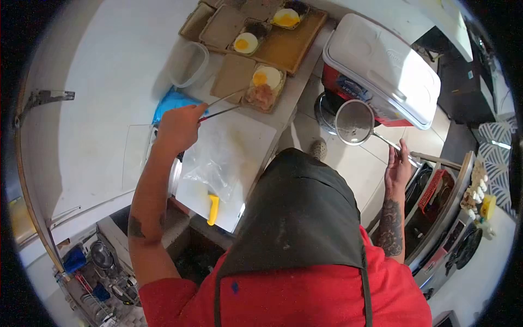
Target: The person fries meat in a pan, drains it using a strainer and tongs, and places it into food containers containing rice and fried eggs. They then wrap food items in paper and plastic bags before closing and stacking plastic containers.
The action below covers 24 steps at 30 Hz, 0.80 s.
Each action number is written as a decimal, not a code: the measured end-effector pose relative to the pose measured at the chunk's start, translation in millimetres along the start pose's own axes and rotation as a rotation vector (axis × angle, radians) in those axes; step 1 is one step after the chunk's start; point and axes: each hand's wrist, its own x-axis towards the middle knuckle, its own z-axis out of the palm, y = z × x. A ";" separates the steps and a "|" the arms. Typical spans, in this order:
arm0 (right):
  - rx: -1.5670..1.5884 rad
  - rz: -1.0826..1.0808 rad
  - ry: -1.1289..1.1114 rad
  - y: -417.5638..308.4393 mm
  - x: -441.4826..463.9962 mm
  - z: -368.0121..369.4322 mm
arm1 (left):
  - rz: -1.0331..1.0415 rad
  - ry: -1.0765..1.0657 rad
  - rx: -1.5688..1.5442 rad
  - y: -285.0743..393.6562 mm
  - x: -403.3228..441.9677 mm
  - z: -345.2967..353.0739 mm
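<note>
My left hand (178,129) is closed around metal tongs (219,113). Their tips reach a pinkish food portion (259,97), which lies beside a fried egg (267,76) in an open cardboard box (231,77). Whether the tips grip the food I cannot tell. Off to the right, my right hand (399,168) holds a round mesh strainer (354,123) by its handle, out over the floor. Below my left hand, a clear plastic bag (210,163) rests on a white cutting board (253,136).
More boxes with fried eggs (246,42) stand at the brown tray (297,46). A clear tub (190,64) and blue packet (173,102) sit nearby. A yellow handle (213,209) lies on the board's near edge. A white-lidded bin (381,60) and open drawer (422,218) are at right.
</note>
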 end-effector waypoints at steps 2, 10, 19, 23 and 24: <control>-0.011 -0.009 0.020 -0.2 0.4 0.8 | -0.021 -0.022 0.008 1.8 -4.9 -9.4; -0.032 -0.015 -0.011 -2.0 3.9 5.0 | -0.003 -0.030 -0.080 9.7 7.8 -0.6; -0.017 -0.001 -0.046 4.3 9.8 14.9 | 0.016 0.013 -0.122 24.4 0.5 4.7; -0.088 -0.011 -0.076 12.8 18.2 9.2 | -0.006 0.046 -0.213 19.6 -8.1 14.4; -0.124 -0.019 -0.079 14.7 20.9 8.4 | -0.027 0.048 -0.222 18.1 -11.3 13.4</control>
